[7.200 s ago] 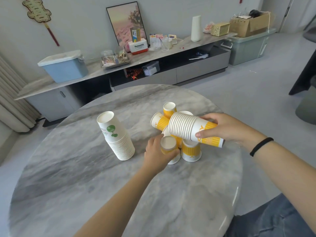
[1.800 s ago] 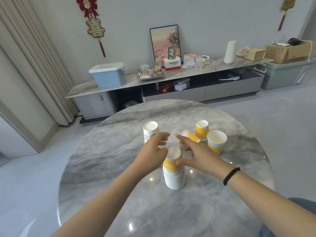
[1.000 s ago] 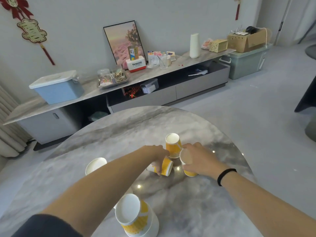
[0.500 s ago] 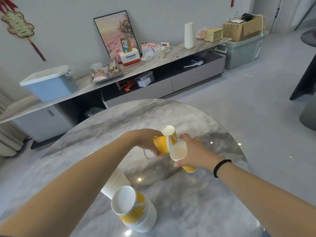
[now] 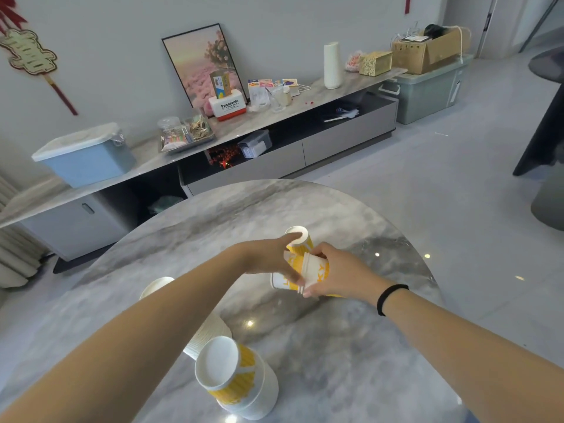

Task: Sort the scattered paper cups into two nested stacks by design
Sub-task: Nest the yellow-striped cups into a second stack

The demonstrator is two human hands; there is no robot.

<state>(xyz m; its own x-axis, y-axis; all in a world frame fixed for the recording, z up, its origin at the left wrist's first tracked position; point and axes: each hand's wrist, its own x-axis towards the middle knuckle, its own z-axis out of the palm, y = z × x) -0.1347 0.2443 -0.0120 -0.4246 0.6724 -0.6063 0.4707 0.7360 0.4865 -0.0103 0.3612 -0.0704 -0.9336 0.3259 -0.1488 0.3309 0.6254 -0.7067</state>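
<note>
yellow cups in hand (image 5: pixel 308 274): two or three yellow-print cups held on their sides over the far half of the bench, one pushed partway into another; can't tell the exact count since the hands cover most of them
upside-down yellow cup (image 5: pixel 300 239): sits on the bench just behind the hands; left fingertips touch its top
left hand (image 5: pixel 270 257): reaches across from the left; fingers curled round the white-rimmed end of the held cups
right hand (image 5: pixel 338 276): fingers wrapped round the yellow end of the same cups; black band (image 5: pixel 390 297) on the wrist
yellow stack (image 5: pixel 241 383): nested, upside down, near edge of the bench, leaning a bit
white stack (image 5: pixel 207 334): just behind the yellow stack, mostly hidden by the left forearm; its design doesn't show from here
bench (image 5: pixel 351 346): round, grey marble look, shiny
behind it: long low cabinet (image 5: pixel 274 129) by the wall with a blue bin (image 5: pixel 85 155) and a framed picture (image 5: pixel 204 62)
</note>
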